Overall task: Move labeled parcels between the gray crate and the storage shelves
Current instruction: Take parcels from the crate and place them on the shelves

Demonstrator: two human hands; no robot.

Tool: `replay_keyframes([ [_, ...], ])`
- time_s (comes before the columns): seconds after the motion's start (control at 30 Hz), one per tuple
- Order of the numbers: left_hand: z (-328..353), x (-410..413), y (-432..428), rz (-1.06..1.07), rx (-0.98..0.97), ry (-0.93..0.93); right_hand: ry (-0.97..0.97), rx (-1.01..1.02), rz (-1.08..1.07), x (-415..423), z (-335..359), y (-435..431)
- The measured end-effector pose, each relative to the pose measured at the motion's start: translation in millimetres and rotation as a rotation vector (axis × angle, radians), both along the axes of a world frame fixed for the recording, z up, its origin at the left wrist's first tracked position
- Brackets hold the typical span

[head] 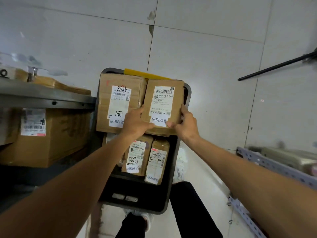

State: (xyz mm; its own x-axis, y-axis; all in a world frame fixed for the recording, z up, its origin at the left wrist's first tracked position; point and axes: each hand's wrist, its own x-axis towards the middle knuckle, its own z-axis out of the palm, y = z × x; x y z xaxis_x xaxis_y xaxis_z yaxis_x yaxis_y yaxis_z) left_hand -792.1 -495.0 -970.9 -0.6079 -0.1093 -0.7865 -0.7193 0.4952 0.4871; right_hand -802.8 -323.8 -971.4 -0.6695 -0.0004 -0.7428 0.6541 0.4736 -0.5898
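The left hand point(135, 122) and right hand point(186, 126) hold a box point(163, 103) over the crate point(135, 204). Their fingers point(183, 109) grip its sides

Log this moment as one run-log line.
action: parcel held at gray crate | left hand: grips left edge | right hand: grips right edge | in crate: large parcel, two small parcels

Head camera looks steeply down, close over the gray crate point(186, 100) on the floor.

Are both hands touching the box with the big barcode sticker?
Touching. Head view: the left hand and the right hand grip the box by its two sides.
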Motion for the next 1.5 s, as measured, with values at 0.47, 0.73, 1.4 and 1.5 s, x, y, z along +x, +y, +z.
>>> replay_keyframes([
  [0.47,76,-7,-1,-0.374,-0.156,-0.095,-0.081,0.318,0.613,-19,72,2],
  [0.73,240,-43,-8,-0.578,-0.301,0.098,0.045,0.426,0.930,-47,228,-1],
  [1.4,691,55,-21,-0.536,-0.604,0.485,0.534,0.722,1.121,23,702,0],
  [1.5,718,95,-28,-0.447,-0.614,0.462,0.636,0.695,1.239,45,727,-10],
])
